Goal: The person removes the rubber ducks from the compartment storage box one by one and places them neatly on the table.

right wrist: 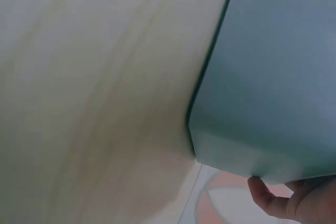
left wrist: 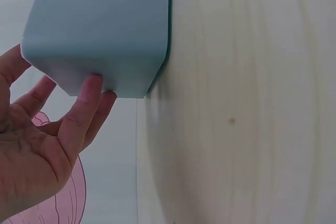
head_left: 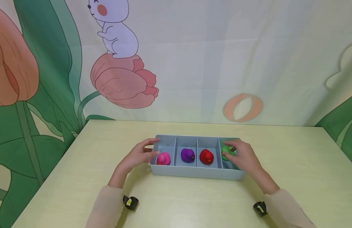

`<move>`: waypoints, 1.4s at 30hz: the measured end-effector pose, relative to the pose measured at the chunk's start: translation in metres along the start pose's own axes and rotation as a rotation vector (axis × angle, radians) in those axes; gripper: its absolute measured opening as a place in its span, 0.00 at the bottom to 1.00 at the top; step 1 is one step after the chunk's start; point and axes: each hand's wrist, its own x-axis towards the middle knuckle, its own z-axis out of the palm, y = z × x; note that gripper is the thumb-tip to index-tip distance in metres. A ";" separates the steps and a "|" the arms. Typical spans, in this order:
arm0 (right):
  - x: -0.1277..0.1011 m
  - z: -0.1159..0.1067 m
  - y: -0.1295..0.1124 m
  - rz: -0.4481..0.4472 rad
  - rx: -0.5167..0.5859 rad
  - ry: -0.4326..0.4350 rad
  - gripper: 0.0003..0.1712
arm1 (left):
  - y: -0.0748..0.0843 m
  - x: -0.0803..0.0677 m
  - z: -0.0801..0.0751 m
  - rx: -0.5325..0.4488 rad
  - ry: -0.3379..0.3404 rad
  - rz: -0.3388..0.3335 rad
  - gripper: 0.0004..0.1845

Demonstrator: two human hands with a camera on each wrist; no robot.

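Note:
A long grey tray (head_left: 193, 172) with side-by-side compartments stands on the table. My left hand (head_left: 138, 155) is at its left end, fingers loosely spread; in the left wrist view the fingertips (left wrist: 92, 83) touch the outer end wall. A pink toy duck (head_left: 163, 158) sits in the leftmost compartment beside that thumb. My right hand (head_left: 244, 155) reaches over the right end, thumb and forefinger round a green toy duck (head_left: 228, 152) in the rightmost compartment. In the right wrist view a finger (right wrist: 262, 195) is right at the tray's end; the duck is hidden there.
A purple toy duck (head_left: 187, 155) and a red toy duck (head_left: 206, 156) sit in the two middle compartments. The pale wooden table (head_left: 193, 202) ends at a printed curtain (head_left: 187, 63) behind the tray. Small black devices (head_left: 131, 202) are at both wrists.

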 end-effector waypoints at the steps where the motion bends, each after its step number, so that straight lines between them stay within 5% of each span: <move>1: 0.001 0.001 -0.001 0.005 -0.015 -0.005 0.18 | -0.001 0.001 0.000 0.004 0.000 -0.007 0.29; 29: 0.015 0.008 -0.007 0.106 -0.243 -0.114 0.12 | -0.005 0.002 0.001 0.012 -0.004 -0.011 0.29; 42: 0.006 -0.009 -0.013 0.065 -0.098 -0.087 0.16 | -0.005 0.003 0.002 0.015 0.004 -0.027 0.29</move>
